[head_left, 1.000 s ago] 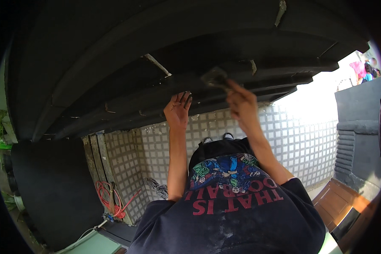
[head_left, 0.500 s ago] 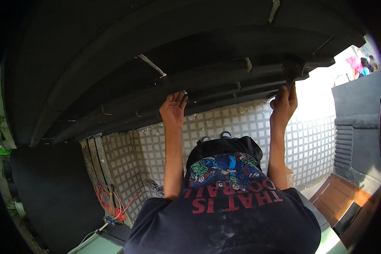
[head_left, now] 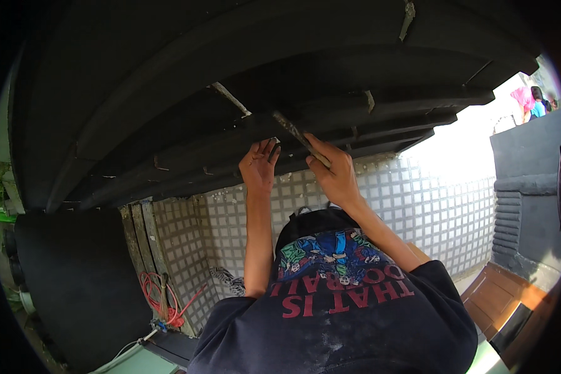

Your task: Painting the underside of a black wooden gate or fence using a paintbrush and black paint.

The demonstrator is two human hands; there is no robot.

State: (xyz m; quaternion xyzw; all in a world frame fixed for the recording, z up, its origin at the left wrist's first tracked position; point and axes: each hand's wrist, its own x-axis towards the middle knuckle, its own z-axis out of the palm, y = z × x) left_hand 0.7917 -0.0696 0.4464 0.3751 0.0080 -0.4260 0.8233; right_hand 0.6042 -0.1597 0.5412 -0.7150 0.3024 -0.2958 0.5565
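The right hand [head_left: 338,176] grasped a slim, stained hand tool [head_left: 295,132] beside the black ridged panel [head_left: 305,71].
Rough pale streaks [head_left: 232,100] marked this panel; near it, the left hand [head_left: 258,169] curled its fingers, hold unclear.

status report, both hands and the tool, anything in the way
Right hand gripping flat tool, seen nearly edge-on. Left hand raised, loosely curled, contact with dark ridged surface unclear. Possible obstruction: left hand, close to tool's far end.

Stepped structure [head_left: 305,68] across the far side, left hand [head_left: 258,167] at its near edge, right hand [head_left: 336,177] to the right around a hand tool [head_left: 296,134], tiled floor [head_left: 417,212] beneath, hose [head_left: 170,308] near left, wall [head_left: 527,165] right, people [head_left: 522,97] far right.
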